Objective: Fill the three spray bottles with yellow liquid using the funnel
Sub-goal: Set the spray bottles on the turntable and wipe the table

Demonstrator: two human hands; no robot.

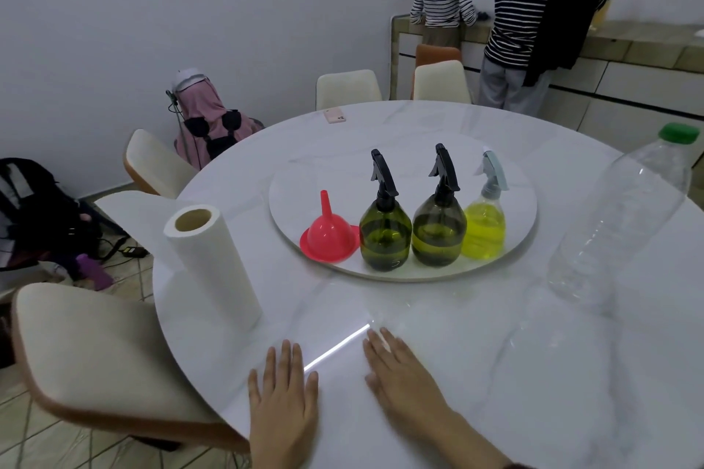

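Flat on the table (457, 316), palms down, fingers straight and spread: left hand (284, 396) and right hand (400, 373), holding nothing, well short of the funnel (329, 236).

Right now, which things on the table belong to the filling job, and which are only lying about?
For the job:
funnel
left dark spray bottle
middle dark spray bottle
clear spray bottle
big plastic bottle, which looks empty

Lying about:
paper towel roll
phone
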